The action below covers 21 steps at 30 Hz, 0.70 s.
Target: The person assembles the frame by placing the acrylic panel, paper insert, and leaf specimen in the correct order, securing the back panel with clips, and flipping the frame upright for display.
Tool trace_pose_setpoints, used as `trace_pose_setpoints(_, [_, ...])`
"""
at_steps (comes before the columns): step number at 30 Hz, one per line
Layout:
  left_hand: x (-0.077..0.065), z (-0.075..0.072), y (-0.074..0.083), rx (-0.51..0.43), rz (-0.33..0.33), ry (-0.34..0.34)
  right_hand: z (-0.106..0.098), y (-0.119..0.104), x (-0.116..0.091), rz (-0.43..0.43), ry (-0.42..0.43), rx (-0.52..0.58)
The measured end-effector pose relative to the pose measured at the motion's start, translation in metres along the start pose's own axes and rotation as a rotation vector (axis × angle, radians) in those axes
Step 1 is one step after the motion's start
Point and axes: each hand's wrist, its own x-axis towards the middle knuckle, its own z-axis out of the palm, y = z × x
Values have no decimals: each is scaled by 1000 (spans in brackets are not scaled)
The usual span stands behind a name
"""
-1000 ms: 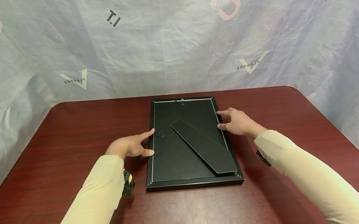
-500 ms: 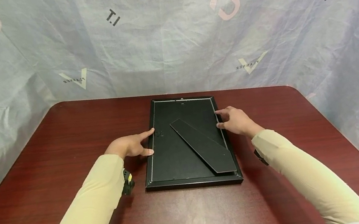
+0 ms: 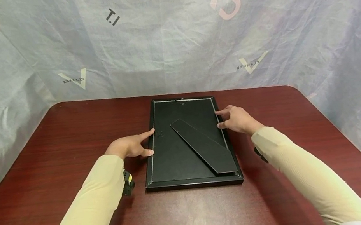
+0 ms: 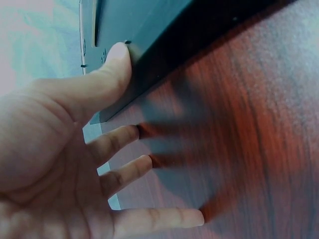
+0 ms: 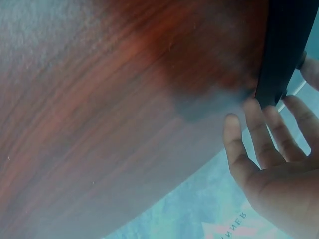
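Observation:
A black picture frame [image 3: 170,161] lies face down on the dark red table, its backing board upward. A flat easel leg [image 3: 203,144] slants across the backing. My left hand [image 3: 130,146] rests at the frame's left side, thumb and index fingertip on the rim. In the left wrist view, its other fingers [image 4: 127,174] stretch out beside the frame, over the table. At the right side, my right hand [image 3: 236,119] touches the rim with thumb and index finger. The right wrist view has its remaining fingers [image 5: 259,132] extended at the frame's outer side wall.
The wood-grain table [image 3: 197,220] reaches back to a pale printed sheet [image 3: 161,33] hanging behind it and along both sides. A small black device [image 3: 127,182] sits on the left wrist; another dark device [image 3: 259,154] is partly hidden under the right sleeve.
The right wrist and forearm shift slightly inward and away, while the right fingertips stay at the rim. The left hand and picture frame hold nearly the same place.

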Motion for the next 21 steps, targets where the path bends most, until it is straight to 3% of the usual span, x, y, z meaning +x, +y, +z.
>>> trace_pose_setpoints(12, [0, 0, 0, 12, 0, 1, -7, -3, 2, 29, -58, -36])
trace_pose_setpoints(21, [1, 0, -1, 13, -3, -1, -13, -10, 6, -7, -74, -150])
